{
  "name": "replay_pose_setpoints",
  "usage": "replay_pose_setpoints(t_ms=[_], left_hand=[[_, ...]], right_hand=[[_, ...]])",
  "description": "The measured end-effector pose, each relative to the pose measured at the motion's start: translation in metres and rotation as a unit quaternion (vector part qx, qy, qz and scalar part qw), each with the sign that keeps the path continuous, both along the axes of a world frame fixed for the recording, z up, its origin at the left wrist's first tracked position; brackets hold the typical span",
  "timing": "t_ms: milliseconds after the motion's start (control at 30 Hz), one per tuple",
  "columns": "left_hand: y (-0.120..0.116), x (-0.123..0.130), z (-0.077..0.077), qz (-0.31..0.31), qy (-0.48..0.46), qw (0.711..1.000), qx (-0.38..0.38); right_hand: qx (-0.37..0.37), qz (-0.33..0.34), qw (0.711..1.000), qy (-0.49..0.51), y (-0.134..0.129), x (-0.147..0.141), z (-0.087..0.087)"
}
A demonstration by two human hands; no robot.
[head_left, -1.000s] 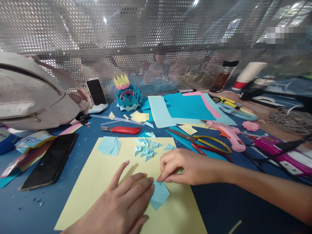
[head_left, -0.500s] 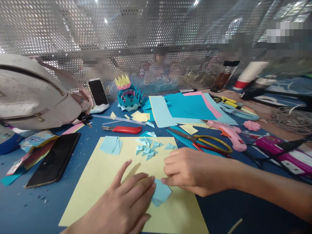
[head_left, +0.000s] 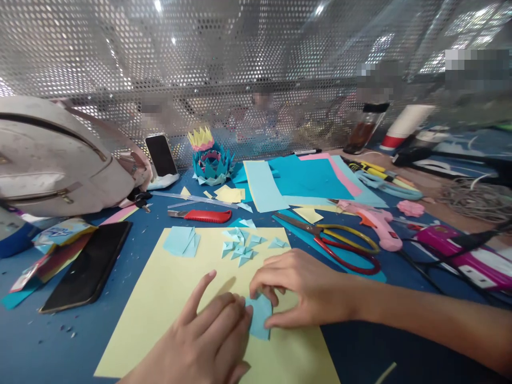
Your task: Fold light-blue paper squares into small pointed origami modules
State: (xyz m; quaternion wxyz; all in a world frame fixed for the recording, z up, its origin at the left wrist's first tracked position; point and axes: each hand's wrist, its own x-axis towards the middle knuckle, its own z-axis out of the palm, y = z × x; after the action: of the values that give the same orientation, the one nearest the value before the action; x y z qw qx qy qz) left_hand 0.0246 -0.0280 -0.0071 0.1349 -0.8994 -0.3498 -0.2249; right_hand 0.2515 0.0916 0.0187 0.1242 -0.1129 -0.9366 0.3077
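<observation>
A small light blue paper piece [head_left: 261, 319] lies on the large yellow sheet [head_left: 152, 320] between my hands. My left hand [head_left: 208, 330] rests over its left edge, fingertips pressing on the paper, the little finger raised. At the right edge my right hand [head_left: 300, 290] curls its fingers and thumb around the piece, closed on it. Several folded light blue triangles [head_left: 240, 246] are grouped near the top of the yellow sheet. A stack of light blue squares [head_left: 182, 241] sits at the sheet's upper left.
Scissors [head_left: 344, 240], a pink glue gun [head_left: 380, 226] and a power strip [head_left: 468, 256] lie right. A red cutter [head_left: 206, 215], blue paper sheets [head_left: 312, 178] and a paper lotus [head_left: 212, 162] are behind. Left are a black phone [head_left: 90, 266] and a backpack [head_left: 52, 160].
My right hand has shifted left, its fingers now curled over the paper's upper right edge with the thumb lower. The paper has turned slightly. My left hand stays nearly in place.
</observation>
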Motion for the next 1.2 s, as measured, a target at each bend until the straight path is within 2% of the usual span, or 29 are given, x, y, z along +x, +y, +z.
replay_pose_setpoints(t_ms=[133,300,500,633,733,833,1000,1200], left_hand=[[-0.002,0.002,-0.003,-0.012,-0.011,1.0,0.017],[-0.002,-0.004,0.002,-0.032,0.018,0.999,-0.019],[0.004,-0.011,0.008,-0.039,0.062,0.997,-0.027],[0.005,-0.01,-0.002,-0.035,0.043,0.998,-0.025],[0.004,-0.009,-0.016,-0.032,0.005,0.999,-0.012],[0.003,-0.009,-0.024,-0.033,0.008,0.999,-0.015],[0.003,-0.01,-0.021,-0.033,0.004,0.999,-0.022],[0.003,-0.01,-0.016,-0.016,0.017,0.999,-0.033]], right_hand=[[0.006,-0.053,0.998,-0.012,-0.005,-0.003,-0.002],[-0.036,-0.138,0.989,-0.027,-0.004,-0.005,-0.008],[-0.039,-0.16,0.986,-0.02,-0.004,-0.006,-0.01],[0.006,-0.144,0.99,0.005,-0.005,-0.006,-0.011],[0.07,-0.115,0.99,0.04,-0.006,-0.004,-0.013],[0.134,-0.082,0.986,0.056,-0.006,-0.002,-0.014],[0.231,-0.017,0.972,0.04,-0.003,0.001,-0.01],[0.25,0.024,0.967,0.046,0.004,0.002,-0.007]])
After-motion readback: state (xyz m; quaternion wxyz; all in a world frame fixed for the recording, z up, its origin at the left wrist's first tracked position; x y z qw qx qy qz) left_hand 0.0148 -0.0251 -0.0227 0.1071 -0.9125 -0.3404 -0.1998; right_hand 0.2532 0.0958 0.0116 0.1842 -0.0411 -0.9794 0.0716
